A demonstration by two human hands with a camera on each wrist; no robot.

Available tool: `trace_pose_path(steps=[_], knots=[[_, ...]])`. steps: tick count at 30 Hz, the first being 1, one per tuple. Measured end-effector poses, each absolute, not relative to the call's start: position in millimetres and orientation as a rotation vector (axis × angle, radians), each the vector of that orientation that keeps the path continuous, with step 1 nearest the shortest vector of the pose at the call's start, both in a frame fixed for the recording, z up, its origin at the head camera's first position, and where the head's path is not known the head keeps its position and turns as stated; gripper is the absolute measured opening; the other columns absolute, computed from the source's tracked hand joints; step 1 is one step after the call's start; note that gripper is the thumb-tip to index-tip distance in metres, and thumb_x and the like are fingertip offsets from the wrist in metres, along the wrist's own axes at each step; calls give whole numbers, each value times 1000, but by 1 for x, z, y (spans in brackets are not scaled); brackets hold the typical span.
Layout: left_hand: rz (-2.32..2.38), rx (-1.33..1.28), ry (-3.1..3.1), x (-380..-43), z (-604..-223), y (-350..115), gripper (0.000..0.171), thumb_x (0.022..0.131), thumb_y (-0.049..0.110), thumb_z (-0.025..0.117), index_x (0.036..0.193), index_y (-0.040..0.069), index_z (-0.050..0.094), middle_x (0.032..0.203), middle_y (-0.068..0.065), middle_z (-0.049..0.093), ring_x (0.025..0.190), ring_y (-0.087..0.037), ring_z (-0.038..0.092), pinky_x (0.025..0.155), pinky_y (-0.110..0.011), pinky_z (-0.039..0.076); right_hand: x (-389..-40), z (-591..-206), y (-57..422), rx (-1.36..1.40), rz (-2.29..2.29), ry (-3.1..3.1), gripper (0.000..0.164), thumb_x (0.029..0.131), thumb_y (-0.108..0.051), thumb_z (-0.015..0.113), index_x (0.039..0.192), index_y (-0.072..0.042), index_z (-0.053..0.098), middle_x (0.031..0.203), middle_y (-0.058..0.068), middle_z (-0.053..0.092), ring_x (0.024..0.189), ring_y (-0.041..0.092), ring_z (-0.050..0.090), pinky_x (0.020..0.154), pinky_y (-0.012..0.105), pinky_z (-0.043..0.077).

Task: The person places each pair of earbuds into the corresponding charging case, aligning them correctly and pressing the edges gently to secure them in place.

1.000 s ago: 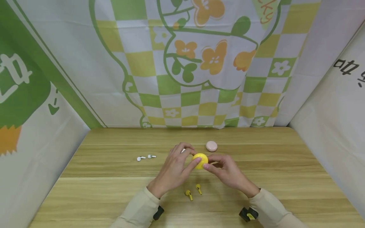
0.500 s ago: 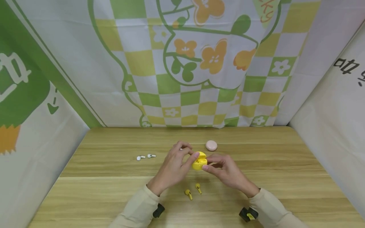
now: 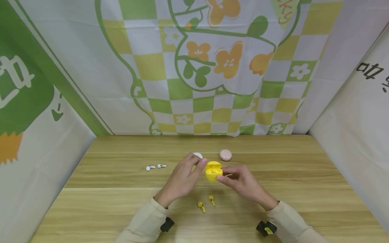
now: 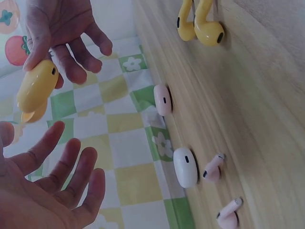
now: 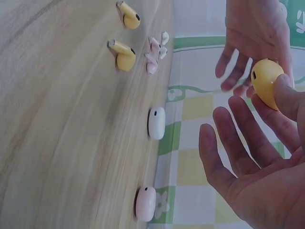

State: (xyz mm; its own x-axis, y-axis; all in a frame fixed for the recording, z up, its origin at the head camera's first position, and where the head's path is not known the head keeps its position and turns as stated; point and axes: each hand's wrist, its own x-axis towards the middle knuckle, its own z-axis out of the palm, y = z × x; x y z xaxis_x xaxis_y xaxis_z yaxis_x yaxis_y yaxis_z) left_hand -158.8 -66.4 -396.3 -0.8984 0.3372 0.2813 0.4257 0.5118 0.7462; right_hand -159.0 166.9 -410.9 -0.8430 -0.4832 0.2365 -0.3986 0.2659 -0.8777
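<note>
A yellow earbud case (image 3: 214, 174) is held up above the table with its lid raised; its two inner slots face the head camera. My right hand (image 3: 243, 182) pinches the case at its right side between thumb and index finger. My left hand (image 3: 183, 179) hovers just left of it, fingers loosely bent and apart from the case, as the left wrist view confirms. Below the hands, two yellow earbuds (image 3: 201, 206) lie on the tabletop.
A white earbud case (image 3: 198, 155) sits behind my left hand, with a pink case (image 3: 225, 155) to its right. Two white earbuds (image 3: 150, 168) lie at the left. Pink earbuds (image 4: 213, 169) show in the wrist views. A patterned cloth (image 3: 194, 111) hangs behind the wooden table (image 3: 288, 162).
The yellow case was closed a second ago; its lid has since swung up. My left hand has come off the case and moved slightly left, while my right hand keeps its grip.
</note>
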Motion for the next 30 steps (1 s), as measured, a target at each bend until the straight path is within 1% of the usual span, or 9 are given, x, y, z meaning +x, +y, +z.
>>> trace_pose_path(steps=[3, 10, 13, 16, 19, 24, 30], knots=[[-1387, -639, -2648, -158, -398, -70, 45, 110, 41, 43, 116, 6, 70, 111, 0, 62, 102, -18, 58, 90, -44, 49, -159, -411, 170, -824, -1649, 2449, 20, 96, -7, 70, 113, 4, 74, 110, 14, 75, 94, 21, 71, 80, 32, 59], [-1358, -644, -2689, -156, -409, -77, 31, 106, 34, 54, 117, 9, 69, 111, -1, 64, 102, -17, 60, 87, -44, 52, -160, -413, 176, -775, -1643, 2465, 21, 96, -9, 71, 113, 2, 75, 113, 14, 74, 97, 25, 71, 81, 31, 58], [-1315, -683, -2723, -153, -415, -80, 35, 104, 36, 58, 122, 8, 67, 115, -4, 65, 105, -21, 61, 87, -44, 52, -160, -414, 178, -764, -1642, 2471, 21, 96, -9, 71, 114, 2, 75, 114, 14, 73, 98, 26, 71, 82, 31, 58], [-1210, -716, -2775, -149, -421, -84, 44, 102, 41, 60, 128, 6, 65, 119, -8, 65, 107, -25, 61, 87, -44, 52, -159, -414, 180, -755, -1630, 2485, 22, 95, -9, 71, 114, 2, 74, 114, 15, 73, 98, 27, 71, 82, 30, 58], [-1057, -744, -2818, -145, -426, -85, 48, 100, 45, 62, 129, 8, 66, 120, -6, 65, 107, -23, 60, 89, -45, 50, -159, -415, 181, -743, -1624, 2492, 22, 95, -9, 71, 114, 2, 74, 113, 14, 73, 98, 28, 71, 83, 30, 57], [-865, -787, -2832, -139, -434, -86, 48, 97, 45, 67, 128, 9, 68, 118, -2, 64, 104, -18, 58, 93, -45, 48, -159, -416, 182, -739, -1627, 2487, 21, 95, -9, 71, 113, 2, 74, 113, 14, 74, 99, 29, 70, 83, 30, 57], [-752, -818, -2823, -132, -441, -86, 46, 95, 47, 69, 122, 10, 71, 113, 0, 63, 102, -16, 58, 87, -41, 49, -159, -417, 182, -736, -1629, 2482, 21, 95, -9, 71, 113, 2, 74, 113, 14, 74, 99, 30, 70, 83, 30, 57]])
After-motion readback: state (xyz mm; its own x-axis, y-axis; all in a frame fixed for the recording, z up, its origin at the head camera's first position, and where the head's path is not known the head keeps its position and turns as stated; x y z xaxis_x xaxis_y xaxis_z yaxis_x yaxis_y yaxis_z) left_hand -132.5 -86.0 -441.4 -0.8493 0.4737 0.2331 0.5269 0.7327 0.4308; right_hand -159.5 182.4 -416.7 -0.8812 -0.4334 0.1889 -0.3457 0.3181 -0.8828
